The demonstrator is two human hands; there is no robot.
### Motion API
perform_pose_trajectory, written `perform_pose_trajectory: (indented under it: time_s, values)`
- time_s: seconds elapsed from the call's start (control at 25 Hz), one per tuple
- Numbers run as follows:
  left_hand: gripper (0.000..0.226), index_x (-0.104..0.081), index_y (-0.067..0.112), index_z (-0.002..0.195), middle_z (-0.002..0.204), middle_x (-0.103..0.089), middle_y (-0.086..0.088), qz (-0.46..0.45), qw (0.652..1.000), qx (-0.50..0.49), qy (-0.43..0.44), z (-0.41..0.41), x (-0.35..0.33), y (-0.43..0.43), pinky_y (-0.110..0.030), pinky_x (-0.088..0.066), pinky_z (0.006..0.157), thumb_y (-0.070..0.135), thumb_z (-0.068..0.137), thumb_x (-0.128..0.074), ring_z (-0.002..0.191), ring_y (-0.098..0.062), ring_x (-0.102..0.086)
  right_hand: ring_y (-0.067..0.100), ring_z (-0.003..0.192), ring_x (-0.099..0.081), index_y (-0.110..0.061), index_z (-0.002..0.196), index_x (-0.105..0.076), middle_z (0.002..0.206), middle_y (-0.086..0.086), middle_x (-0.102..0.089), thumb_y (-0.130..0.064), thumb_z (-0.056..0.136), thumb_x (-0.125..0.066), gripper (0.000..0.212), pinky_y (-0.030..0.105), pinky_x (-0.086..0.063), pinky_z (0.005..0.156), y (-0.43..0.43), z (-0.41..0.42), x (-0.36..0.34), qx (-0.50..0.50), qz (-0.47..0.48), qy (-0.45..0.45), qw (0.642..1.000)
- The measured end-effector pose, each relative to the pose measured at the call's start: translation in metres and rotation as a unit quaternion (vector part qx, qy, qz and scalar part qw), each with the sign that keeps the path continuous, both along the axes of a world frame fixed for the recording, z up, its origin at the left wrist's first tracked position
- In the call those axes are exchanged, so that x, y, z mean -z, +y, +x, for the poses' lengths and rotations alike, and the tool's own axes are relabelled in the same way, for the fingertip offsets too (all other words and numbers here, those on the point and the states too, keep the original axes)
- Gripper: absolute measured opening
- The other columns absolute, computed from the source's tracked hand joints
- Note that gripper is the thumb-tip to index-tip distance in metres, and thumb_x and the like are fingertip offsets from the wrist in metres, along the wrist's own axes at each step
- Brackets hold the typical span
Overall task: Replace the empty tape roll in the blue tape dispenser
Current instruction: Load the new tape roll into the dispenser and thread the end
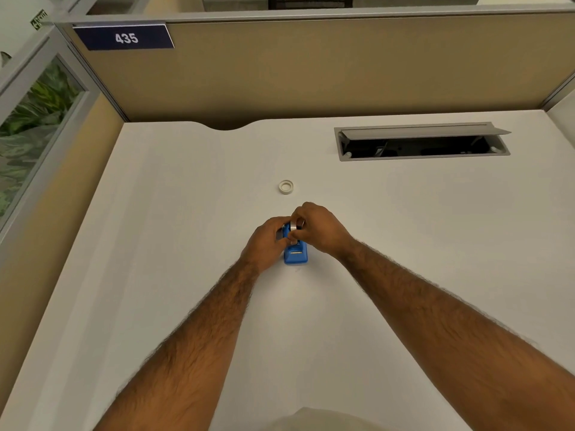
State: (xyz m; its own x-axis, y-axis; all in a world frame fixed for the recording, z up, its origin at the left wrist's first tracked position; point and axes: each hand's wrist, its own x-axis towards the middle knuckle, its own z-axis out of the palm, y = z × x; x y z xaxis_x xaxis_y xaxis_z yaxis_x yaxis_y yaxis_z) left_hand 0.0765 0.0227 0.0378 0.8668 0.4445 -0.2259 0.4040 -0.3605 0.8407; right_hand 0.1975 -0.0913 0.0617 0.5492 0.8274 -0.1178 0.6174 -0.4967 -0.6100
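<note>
Two bare forearms are seen reaching in from the near edge across the white desk (404, 228), meeting at its middle. The blue tape dispenser (295, 255) is stood on the desk between the hands, with its cutter end turned toward the near edge and its far half covered by fingers. The left hand (266, 242) is curled round the dispenser's left side, thumb and fingers closed against the body. The right hand (320, 228) is closed in a pinch on a tape roll (294, 227), which is held on edge right at the top of the dispenser's far end; whether the roll is seated in the cradle or just above it cannot be told. A thin strip of the roll's pale edge is visible between the fingertips. Further out, a second small white ring (286, 186), lying flat, is seen alone on the desk, clear of both hands; whether it is a bare core or has tape on it cannot be told. Beyond, to the right, an open cable hatch (423, 141) is set in the desk. The tan partition (311, 73) is at the back, with a blue plate (124, 37) marked 435 at its upper left
</note>
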Motion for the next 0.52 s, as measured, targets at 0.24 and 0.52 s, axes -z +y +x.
perform_pose_trajectory:
  time_s: [0.24, 0.52]
  values:
    - [0.049, -0.055, 0.020, 0.133, 0.130, -0.060, 0.003, -0.002, 1.000, -0.001, 0.011, 0.000, 0.000, 0.000, -0.025, -0.043, 0.094, 0.019, 0.087, -0.071, 0.112, -0.012, -0.058, 0.014, 0.074, -0.056, -0.013, 0.084, -0.068, 0.081, -0.002, -0.059, -0.019, 0.081, -0.070, 0.007, 0.027, -0.046, 0.066, 0.004, -0.002, -0.001, 0.034, 0.031, 0.007, 0.999]
    - [0.048, -0.056, 0.023, 0.130, 0.122, -0.059, 0.010, 0.014, 0.999, -0.011, 0.029, 0.001, 0.005, 0.001, -0.024, -0.040, 0.089, 0.021, 0.085, -0.073, 0.107, -0.010, -0.056, 0.020, 0.075, -0.058, -0.012, 0.084, -0.063, 0.083, 0.003, -0.063, -0.013, 0.091, -0.055, 0.011, 0.031, -0.047, 0.067, 0.014, -0.003, -0.003, 0.044, 0.002, -0.026, 0.999]
